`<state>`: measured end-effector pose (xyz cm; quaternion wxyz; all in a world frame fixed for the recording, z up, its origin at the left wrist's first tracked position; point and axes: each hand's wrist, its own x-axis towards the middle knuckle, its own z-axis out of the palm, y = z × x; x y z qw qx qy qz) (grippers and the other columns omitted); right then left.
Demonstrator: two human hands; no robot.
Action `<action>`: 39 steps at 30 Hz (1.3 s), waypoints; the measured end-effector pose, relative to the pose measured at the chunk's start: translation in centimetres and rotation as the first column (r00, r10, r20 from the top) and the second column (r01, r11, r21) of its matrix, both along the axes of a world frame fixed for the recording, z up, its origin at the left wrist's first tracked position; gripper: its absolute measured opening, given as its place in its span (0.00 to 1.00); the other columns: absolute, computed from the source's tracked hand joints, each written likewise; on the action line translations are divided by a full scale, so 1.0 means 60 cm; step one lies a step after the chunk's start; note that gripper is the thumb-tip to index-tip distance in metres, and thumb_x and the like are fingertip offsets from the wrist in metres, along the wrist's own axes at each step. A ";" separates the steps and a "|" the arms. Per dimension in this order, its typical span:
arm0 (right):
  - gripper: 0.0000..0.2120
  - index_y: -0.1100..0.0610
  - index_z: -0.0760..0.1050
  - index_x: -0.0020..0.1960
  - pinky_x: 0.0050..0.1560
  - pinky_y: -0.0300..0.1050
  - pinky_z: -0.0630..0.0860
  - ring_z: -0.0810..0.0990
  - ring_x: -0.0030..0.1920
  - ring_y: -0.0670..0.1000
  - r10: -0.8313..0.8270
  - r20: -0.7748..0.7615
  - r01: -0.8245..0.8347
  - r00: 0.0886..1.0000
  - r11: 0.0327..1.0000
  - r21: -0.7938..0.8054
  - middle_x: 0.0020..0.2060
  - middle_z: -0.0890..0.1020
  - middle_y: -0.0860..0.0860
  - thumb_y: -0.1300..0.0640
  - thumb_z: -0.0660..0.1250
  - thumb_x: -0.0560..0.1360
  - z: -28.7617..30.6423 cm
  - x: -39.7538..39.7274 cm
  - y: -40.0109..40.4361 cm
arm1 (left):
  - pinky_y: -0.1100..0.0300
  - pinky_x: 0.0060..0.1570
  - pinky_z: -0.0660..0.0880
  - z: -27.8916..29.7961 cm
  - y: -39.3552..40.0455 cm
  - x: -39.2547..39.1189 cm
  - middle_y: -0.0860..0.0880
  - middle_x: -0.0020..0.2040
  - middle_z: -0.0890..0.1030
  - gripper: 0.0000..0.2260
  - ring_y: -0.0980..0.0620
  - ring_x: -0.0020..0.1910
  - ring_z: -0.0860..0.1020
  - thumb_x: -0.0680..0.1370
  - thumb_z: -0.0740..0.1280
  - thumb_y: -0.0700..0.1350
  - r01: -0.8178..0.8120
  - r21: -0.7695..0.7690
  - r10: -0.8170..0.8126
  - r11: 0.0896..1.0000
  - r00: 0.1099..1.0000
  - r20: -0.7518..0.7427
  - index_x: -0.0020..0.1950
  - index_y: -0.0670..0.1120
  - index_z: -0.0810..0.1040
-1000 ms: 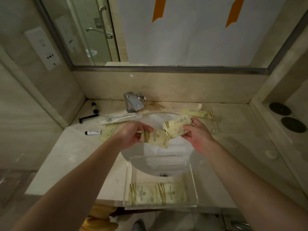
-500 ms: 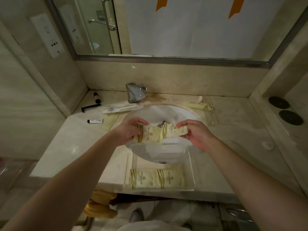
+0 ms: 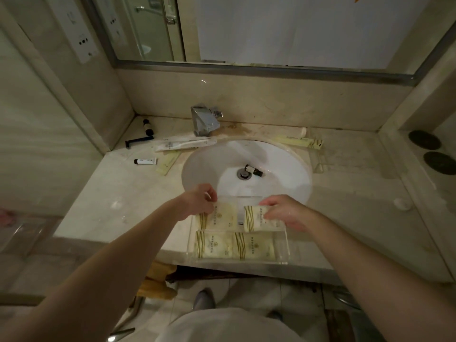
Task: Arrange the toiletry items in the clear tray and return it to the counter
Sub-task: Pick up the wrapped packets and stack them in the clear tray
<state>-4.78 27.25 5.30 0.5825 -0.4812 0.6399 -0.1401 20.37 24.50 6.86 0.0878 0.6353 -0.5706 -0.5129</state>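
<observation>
A clear tray rests on the counter's front edge, partly over the sink. Two cream packets with gold stripes lie side by side in its near half. My left hand pinches a third packet down into the tray's far left part. My right hand holds a fourth packet in the far right part. Loose on the counter are a razor, a wrapped toothbrush, a small tube, a dark bottle and a long yellow packet.
A small dark bottle lies in the white sink beside the drain. The chrome faucet stands behind the basin. A second clear tray sits right of the sink. Two dark round discs lie far right.
Both hands have come down and toward me with their packets, from above the basin into the far half of the clear tray. The view has tilted down.
</observation>
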 end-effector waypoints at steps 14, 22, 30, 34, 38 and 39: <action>0.11 0.52 0.76 0.54 0.47 0.44 0.75 0.78 0.49 0.51 0.325 -0.452 -0.389 0.831 0.920 -0.052 0.51 0.78 0.50 0.61 0.66 0.73 -0.063 0.044 0.042 | 0.68 0.35 0.69 -0.076 0.043 -0.020 0.49 0.49 0.74 0.12 0.50 0.45 0.74 0.74 0.63 0.33 0.442 -0.002 -0.405 0.897 0.823 0.397 0.56 0.43 0.76; 0.18 0.49 0.74 0.63 0.57 0.50 0.73 0.74 0.58 0.55 0.381 -0.633 -0.559 0.674 0.823 -0.100 0.59 0.75 0.53 0.53 0.67 0.74 -0.070 0.050 0.036 | 0.59 0.58 0.72 -0.074 0.029 -0.021 0.48 0.62 0.77 0.15 0.47 0.60 0.75 0.76 0.61 0.35 0.610 0.005 -0.504 0.792 0.650 0.569 0.60 0.45 0.78; 0.12 0.46 0.75 0.46 0.52 0.50 0.78 0.79 0.49 0.53 0.400 -0.548 -0.530 0.735 0.842 -0.096 0.49 0.80 0.49 0.62 0.60 0.75 -0.070 0.038 0.028 | 0.60 0.48 0.73 -0.062 0.011 -0.024 0.47 0.59 0.78 0.15 0.48 0.50 0.76 0.74 0.61 0.32 0.623 0.124 -0.588 0.772 0.627 0.511 0.56 0.43 0.80; 0.11 0.47 0.77 0.49 0.54 0.50 0.78 0.79 0.50 0.53 0.443 -0.502 -0.546 0.743 0.835 -0.071 0.51 0.80 0.50 0.61 0.61 0.74 -0.068 0.040 0.024 | 0.62 0.46 0.70 -0.063 0.016 -0.031 0.46 0.60 0.77 0.15 0.50 0.47 0.73 0.75 0.60 0.32 0.643 0.152 -0.618 0.751 0.603 0.504 0.59 0.42 0.78; 0.16 0.49 0.74 0.58 0.52 0.46 0.75 0.77 0.53 0.51 0.508 -0.514 -0.592 0.691 0.806 0.001 0.56 0.78 0.49 0.50 0.69 0.70 -0.069 0.053 0.027 | 0.61 0.47 0.70 -0.065 0.022 -0.034 0.42 0.60 0.77 0.14 0.46 0.50 0.75 0.77 0.60 0.35 0.655 0.159 -0.625 0.739 0.579 0.523 0.61 0.39 0.76; 0.20 0.49 0.74 0.58 0.52 0.46 0.75 0.77 0.53 0.51 0.515 -0.531 -0.605 0.672 0.796 0.007 0.55 0.77 0.48 0.47 0.71 0.68 -0.068 0.056 0.027 | 0.60 0.49 0.71 -0.063 0.021 -0.035 0.42 0.61 0.77 0.15 0.45 0.54 0.76 0.77 0.62 0.37 0.659 0.162 -0.631 0.734 0.575 0.520 0.63 0.39 0.76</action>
